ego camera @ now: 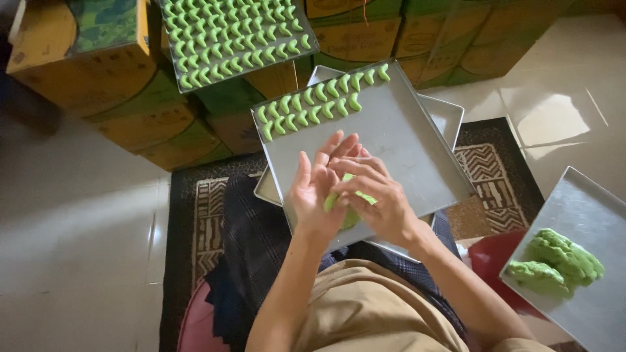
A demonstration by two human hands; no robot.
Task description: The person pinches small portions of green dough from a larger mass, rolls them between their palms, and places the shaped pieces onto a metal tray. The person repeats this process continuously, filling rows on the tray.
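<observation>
Your left hand (313, 189) and right hand (378, 199) press together, the grip pinching a soft green dough piece (349, 202) above a smooth metal tray (417, 156) on your lap. Patterned rug (195, 215) over glossy tile floor (78, 248). Green crescents (313, 107) line the tray's far edge. Palms hide most of the dough.
</observation>
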